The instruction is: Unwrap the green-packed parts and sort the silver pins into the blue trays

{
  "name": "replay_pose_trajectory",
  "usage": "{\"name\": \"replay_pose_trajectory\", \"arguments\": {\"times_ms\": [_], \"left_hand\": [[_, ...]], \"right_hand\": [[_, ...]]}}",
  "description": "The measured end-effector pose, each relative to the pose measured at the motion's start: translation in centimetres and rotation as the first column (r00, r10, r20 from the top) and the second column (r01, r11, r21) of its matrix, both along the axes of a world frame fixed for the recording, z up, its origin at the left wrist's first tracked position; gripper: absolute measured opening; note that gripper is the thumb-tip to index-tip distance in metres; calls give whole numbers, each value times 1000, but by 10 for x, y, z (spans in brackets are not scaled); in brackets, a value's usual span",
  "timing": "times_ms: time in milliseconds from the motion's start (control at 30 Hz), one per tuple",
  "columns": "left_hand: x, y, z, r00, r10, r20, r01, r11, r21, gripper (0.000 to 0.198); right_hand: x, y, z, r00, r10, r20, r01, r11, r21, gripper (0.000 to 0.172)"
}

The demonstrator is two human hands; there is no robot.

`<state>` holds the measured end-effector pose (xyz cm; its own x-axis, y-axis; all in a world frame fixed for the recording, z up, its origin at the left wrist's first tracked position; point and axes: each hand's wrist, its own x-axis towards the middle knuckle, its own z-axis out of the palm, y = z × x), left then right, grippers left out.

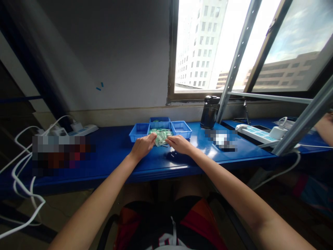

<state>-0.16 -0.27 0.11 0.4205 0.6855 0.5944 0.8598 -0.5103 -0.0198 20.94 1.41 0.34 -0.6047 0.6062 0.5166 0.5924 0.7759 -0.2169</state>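
A crinkled, see-through greenish plastic bag (160, 137) is stretched between my two hands, just above the blue table. My left hand (143, 146) pinches its left side, fingers closed. On the other side, the fingers of my right hand (179, 143) are pressed together at the bag's right edge. Small dark pieces show around the bag, too small to name. Close behind stand a left blue bin (139, 131), a right blue bin (182, 128) and a back blue bin (160, 122), which has something greenish inside.
A black bottle (209, 113) stands by the window post. White power strips (260, 133) with plugs lie at the right, another power strip (84, 130) at the left with loose white cables (15, 177). Blurred items lie on both sides. Another person's arm (325, 126) shows far right.
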Motion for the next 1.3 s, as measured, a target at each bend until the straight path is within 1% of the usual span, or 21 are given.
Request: {"name": "replay_pose_trajectory", "arguments": {"times_ms": [133,200,300,433,600,700,767,833,967,1100,1200,1300], "left_hand": [[2,-1,2,999,38,-14,-39,999,-36,19],[2,-1,2,999,50,-21,-51,998,-46,19],[3,0,2,998,55,-35,-57,997,-58,18],[2,2,-1,997,57,-49,-61,995,-75,18],[0,5,-2,995,78,-57,-85,988,-131,21],[-1,5,-2,997,67,-38,-72,987,-143,24],[-1,5,-1,998,62,-11,-63,988,-139,27],[-1,5,-1,998,62,-6,-62,988,-138,28],[0,4,-2,994,65,-83,-76,987,-142,27],[1,4,-2,986,90,-144,-112,982,-152,29],[1,4,-2,985,81,-155,-107,981,-165,28],[1,4,-2,985,58,-161,-88,979,-183,27]], "right_hand": [[3,2,-1,998,47,-43,-44,995,85,27],[5,4,-2,995,54,-84,-43,991,130,23],[5,5,-4,992,74,-106,-54,982,180,25],[4,5,-6,990,129,-63,-110,964,243,30],[6,6,-6,990,138,41,-144,947,289,36],[9,10,-5,989,135,55,-146,943,299,34],[11,14,-3,994,101,42,-108,956,274,31],[12,19,1,998,40,40,-48,974,222,27],[6,35,17,992,-96,87,83,987,137,22],[-9,58,44,960,-203,193,174,972,156,22],[-21,80,64,923,-320,213,292,944,151,24],[-31,101,76,883,-424,202,402,905,143,32]]}}
